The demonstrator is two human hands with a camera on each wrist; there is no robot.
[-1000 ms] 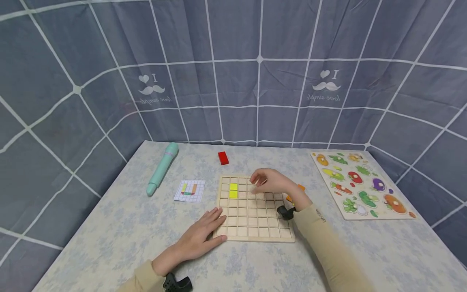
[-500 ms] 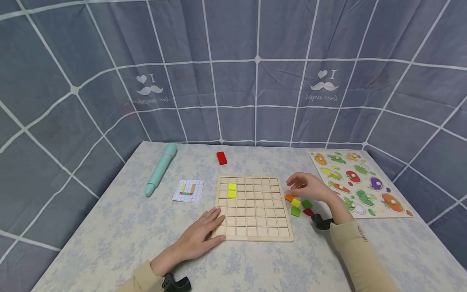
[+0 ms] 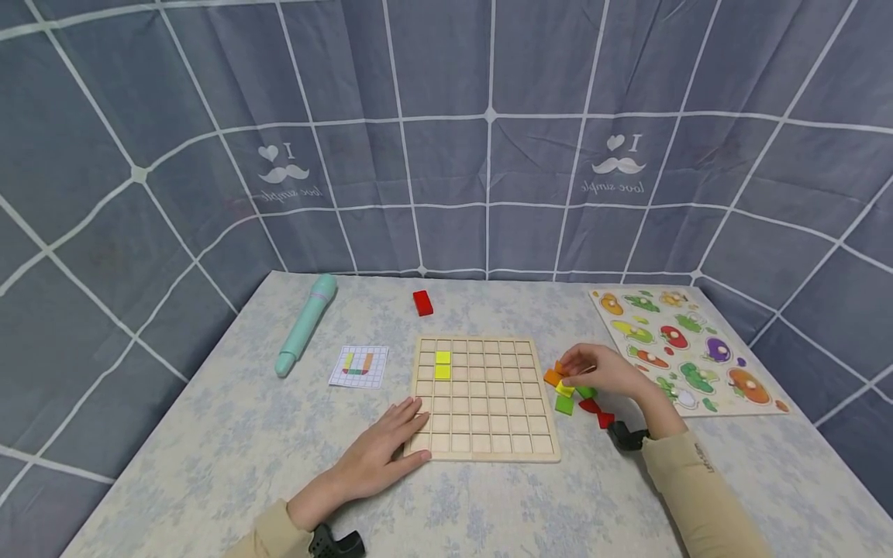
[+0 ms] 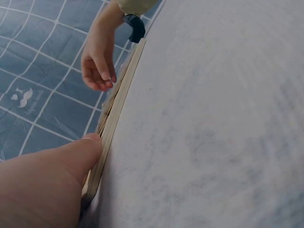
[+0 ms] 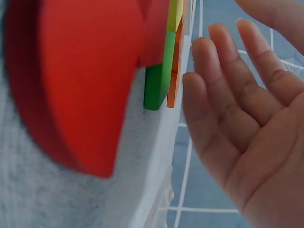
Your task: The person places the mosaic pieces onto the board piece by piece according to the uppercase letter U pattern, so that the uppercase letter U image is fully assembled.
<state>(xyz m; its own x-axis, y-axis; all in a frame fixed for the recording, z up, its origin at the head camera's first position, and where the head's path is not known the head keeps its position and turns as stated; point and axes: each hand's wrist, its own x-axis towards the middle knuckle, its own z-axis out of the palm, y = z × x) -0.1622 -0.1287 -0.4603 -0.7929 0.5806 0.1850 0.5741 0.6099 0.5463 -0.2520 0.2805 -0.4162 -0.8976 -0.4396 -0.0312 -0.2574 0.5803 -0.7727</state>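
In the head view my left hand [image 3: 380,457] lies flat with spread fingers over the lower left edge of a wooden grid board [image 3: 488,395]. Its thumb presses the board's rim [image 4: 107,147] in the left wrist view. Two yellow square tiles [image 3: 443,364] sit in the board's upper left cells. My right hand [image 3: 605,370] hovers over loose pieces right of the board, its fingers bent loosely and holding nothing in the right wrist view. Beneath and around it lie orange tiles [image 3: 552,377], a yellow tile [image 3: 563,389], green tiles [image 3: 564,404] and red pieces [image 5: 90,85], one with a curved side.
A small pattern card [image 3: 359,366] lies left of the board, with a turquoise stick-shaped object [image 3: 305,325] beyond it. One red block [image 3: 422,302] is behind the board. At the right lies a vegetable puzzle board [image 3: 687,353]. Tiled-pattern cloth [image 3: 446,155] encloses the table's back and sides.
My right hand has moved from above the grid board rightward to the loose pieces, and lowered over them. My left hand has stayed on the board's edge.
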